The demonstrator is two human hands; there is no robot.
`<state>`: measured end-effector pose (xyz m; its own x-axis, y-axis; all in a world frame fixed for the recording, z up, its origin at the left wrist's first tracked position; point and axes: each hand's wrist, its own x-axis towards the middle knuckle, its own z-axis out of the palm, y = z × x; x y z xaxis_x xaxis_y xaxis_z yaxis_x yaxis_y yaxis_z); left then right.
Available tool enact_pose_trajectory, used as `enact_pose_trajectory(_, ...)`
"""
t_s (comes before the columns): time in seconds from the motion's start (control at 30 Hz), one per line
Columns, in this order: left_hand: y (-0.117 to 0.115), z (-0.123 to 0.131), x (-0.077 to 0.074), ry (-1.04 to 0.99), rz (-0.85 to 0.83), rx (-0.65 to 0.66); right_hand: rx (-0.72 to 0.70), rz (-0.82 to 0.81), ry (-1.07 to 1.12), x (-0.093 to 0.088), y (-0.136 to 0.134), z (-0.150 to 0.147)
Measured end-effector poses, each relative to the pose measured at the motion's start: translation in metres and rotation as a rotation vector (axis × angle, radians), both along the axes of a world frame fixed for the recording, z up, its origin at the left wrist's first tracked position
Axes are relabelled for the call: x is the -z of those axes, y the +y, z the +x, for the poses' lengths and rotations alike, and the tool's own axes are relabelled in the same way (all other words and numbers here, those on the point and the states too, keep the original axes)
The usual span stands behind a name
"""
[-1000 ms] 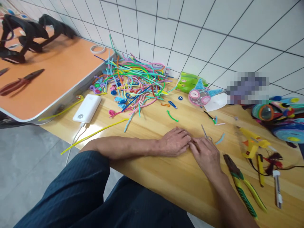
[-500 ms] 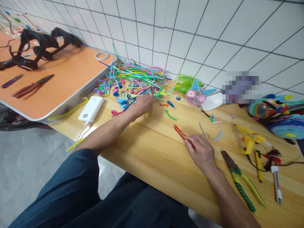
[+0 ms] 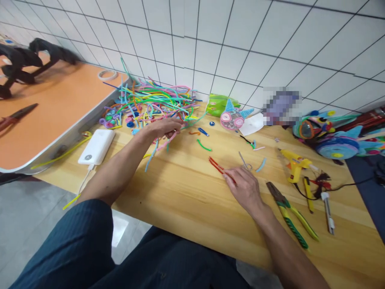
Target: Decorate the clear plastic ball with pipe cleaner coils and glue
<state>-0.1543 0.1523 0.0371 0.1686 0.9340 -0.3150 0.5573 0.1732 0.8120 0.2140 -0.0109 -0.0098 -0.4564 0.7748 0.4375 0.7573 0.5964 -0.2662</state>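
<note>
My left hand (image 3: 166, 127) reaches into the front edge of a heap of coloured pipe cleaners (image 3: 156, 96), its fingers curled downward among them. A pink pipe cleaner (image 3: 167, 141) and a light blue one (image 3: 151, 156) stick out beneath it; what the fingertips grip is hidden. In my right hand (image 3: 244, 188), low over the wooden table (image 3: 186, 200), red pipe cleaners (image 3: 217, 165) are pinched, their ends pointing left. Small scissors (image 3: 245, 162) lie just beyond that hand. A short green piece (image 3: 204, 145) rests between both hands.
On the right are pliers (image 3: 288, 212), a yellow glue gun (image 3: 294, 163), a yellow cutter (image 3: 308, 194) and a white cutter (image 3: 327, 212). A round pink-and-blue craft piece (image 3: 231, 119) stands near the wall. A white power bank (image 3: 96, 147) sits at left, beside an orange-topped table (image 3: 66, 96).
The view has swung to the right. My left hand has shifted within the heap, and pink and light blue pipe cleaners now stick out under it. My right hand keeps its hold on the red ones.
</note>
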Motion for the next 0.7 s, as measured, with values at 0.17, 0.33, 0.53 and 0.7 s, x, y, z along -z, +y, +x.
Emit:
enact_pose_trajectory(0.17, -0.005, 0.009, 0.013, -0.086, -0.073, -0.03, 0.0, -0.053, 0.017, 0.0, 0.0, -0.002)
enact_pose_trajectory(0.33, -0.011, 0.021, 0.021, -0.186, -0.058, -0.02, -0.038, -0.176, 0.116, -0.013, -0.004, -0.015)
enact_pose_trajectory(0.53, -0.017, 0.034, 0.022, -0.328, -0.212, -0.178, -0.039, -0.6, 0.162, -0.041, 0.027, -0.079)
enact_pose_trajectory(0.7, -0.019, 0.04, 0.015, -0.451, -0.283, -0.209, 0.027, -0.758, 0.117, -0.036, 0.066, -0.142)
